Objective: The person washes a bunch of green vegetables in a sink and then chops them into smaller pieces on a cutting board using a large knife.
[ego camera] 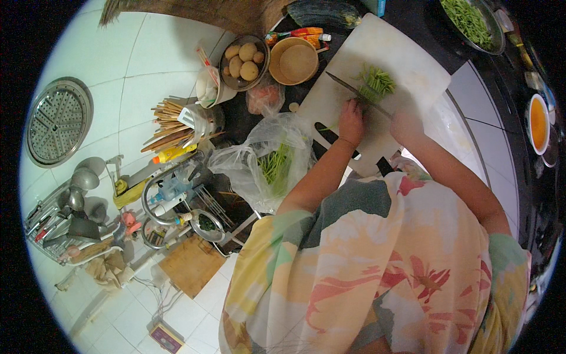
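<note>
My right hand (pixel 406 126) grips a kitchen knife (pixel 353 90) at its handle end, and the blade slants across a white cutting board (pixel 420 57). A small pile of cut green stalks (pixel 376 83) lies against the far side of the blade. On the near side, my left hand (pixel 352 121) rests on the board with its fingers curled close to the blade. Whatever is under those fingers is hidden. Left of the board, an open clear plastic bag (pixel 287 128) holds longer green stalks (pixel 275 163).
Behind the bag are a bowl of potatoes (pixel 244 59), an empty tan bowl (pixel 294 60) and a chopstick holder (pixel 205 119). A dark green gourd (pixel 323 14) lies past the board. To the right stand a pan of cut greens (pixel 468 24) and a bowl of orange liquid (pixel 538 124).
</note>
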Demonstrator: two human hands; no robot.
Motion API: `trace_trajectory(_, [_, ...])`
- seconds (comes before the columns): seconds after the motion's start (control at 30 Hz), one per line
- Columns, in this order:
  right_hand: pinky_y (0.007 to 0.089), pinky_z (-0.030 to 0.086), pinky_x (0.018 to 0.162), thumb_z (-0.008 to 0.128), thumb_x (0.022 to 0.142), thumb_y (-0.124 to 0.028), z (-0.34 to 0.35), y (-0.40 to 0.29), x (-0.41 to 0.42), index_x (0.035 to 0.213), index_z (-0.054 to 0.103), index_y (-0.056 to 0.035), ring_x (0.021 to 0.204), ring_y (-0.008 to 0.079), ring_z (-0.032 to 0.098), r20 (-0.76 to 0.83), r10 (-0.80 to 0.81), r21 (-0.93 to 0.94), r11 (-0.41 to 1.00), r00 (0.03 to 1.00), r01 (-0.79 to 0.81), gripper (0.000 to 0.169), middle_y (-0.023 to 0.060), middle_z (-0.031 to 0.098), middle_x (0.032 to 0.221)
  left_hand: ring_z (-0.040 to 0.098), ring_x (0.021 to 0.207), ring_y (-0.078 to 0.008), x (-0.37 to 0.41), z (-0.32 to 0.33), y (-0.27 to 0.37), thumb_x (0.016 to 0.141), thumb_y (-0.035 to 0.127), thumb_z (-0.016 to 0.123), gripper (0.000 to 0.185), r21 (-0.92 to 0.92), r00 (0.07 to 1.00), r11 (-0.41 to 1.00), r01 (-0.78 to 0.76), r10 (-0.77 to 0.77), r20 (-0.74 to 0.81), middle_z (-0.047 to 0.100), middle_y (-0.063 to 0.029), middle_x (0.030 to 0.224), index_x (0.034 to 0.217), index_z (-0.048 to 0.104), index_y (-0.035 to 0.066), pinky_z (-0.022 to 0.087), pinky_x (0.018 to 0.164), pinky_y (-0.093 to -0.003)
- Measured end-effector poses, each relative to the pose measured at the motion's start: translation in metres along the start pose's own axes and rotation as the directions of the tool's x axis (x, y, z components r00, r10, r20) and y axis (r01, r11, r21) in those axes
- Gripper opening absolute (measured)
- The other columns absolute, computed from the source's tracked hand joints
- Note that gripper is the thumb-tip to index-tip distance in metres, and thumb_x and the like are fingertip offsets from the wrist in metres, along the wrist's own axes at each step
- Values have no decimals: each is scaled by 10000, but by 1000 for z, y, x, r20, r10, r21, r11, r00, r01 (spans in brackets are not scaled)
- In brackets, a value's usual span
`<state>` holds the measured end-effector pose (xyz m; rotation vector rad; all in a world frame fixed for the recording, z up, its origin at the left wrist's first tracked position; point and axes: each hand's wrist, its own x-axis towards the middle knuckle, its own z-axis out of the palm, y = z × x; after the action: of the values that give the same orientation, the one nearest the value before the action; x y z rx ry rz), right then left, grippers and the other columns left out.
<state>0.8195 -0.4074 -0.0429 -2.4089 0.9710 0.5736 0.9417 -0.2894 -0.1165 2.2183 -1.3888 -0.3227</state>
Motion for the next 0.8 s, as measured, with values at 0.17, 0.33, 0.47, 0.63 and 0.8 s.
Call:
trace_trajectory(0.17, [438, 490, 658, 532, 691, -121, 3, -8, 9, 787, 620, -3, 733, 350, 609, -61, 57, 112, 992, 997, -50, 176, 209, 611, 783, 435, 1003, -361, -3, 10, -7, 667, 39, 579, 282, -26, 1000, 1000, -1, 0, -25, 463, -183, 1081, 945, 560, -7, 396, 853, -415])
trace_trajectory(0.33, [452, 475, 684, 532, 677, -124, 7, -1, 14, 789, 631, -16, 736, 358, 599, -48, 43, 175, 984, 998, -34, 184, 206, 607, 770, 456, 966, -366, 0, -8, 3, 679, 38, 580, 242, -46, 999, 999, 16, -18, -45, 488, -186, 1024, 915, 545, -4, 390, 834, -424])
trace_trajectory(0.47, [451, 467, 689, 531, 680, -147, -22, 5, -7, 802, 631, -24, 741, 369, 584, -147, 6, 283, 959, 989, 36, 200, 215, 596, 773, 470, 929, -353, -3, -33, 3, 670, 31, 582, 214, -206, 982, 975, 82, -114, -152, 506, -172, 965, 876, 528, 5, 393, 794, -421])
trace_trajectory(0.63, [444, 467, 690, 519, 696, -163, -35, 0, -38, 818, 628, -24, 740, 368, 578, -183, 4, 280, 959, 983, 48, 214, 216, 589, 768, 467, 897, -350, -23, -37, -4, 658, 23, 583, 226, -160, 966, 984, 84, -120, -231, 503, -164, 951, 875, 522, 15, 394, 790, -421])
trace_trajectory(0.8, [446, 472, 675, 514, 700, -142, -13, -3, -44, 800, 632, -26, 731, 358, 586, -171, -72, 141, 985, 983, 97, 194, 206, 593, 749, 442, 927, -361, -25, -30, 4, 635, 64, 612, 266, -20, 992, 1000, 11, -13, -127, 485, -184, 994, 880, 526, 9, 387, 814, -418])
